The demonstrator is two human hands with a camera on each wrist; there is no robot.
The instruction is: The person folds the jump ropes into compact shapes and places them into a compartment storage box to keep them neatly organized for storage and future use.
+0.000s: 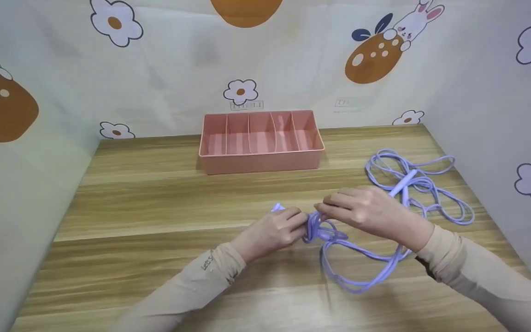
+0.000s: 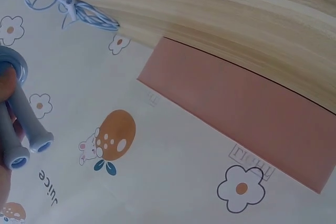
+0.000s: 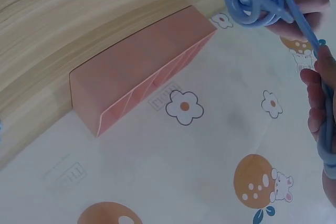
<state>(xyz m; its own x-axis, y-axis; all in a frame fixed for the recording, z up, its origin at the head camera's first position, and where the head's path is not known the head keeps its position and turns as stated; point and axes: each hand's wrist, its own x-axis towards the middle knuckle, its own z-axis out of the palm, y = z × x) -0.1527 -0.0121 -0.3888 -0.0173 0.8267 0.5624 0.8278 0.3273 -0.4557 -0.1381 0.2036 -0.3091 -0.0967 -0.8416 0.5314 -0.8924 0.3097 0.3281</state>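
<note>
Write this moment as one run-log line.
left hand: holds coiled lilac skipping rope; right hand: grips its cord; second lilac rope: on wood-grain table; pink rectangular divided box: beyond hands

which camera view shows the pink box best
The head view: it looks down into the pink box and shows all five compartments. The left wrist view shows only a plain outer wall, slightly cut off at the right; the right wrist view shows outer walls and a narrow strip of the compartments.
</note>
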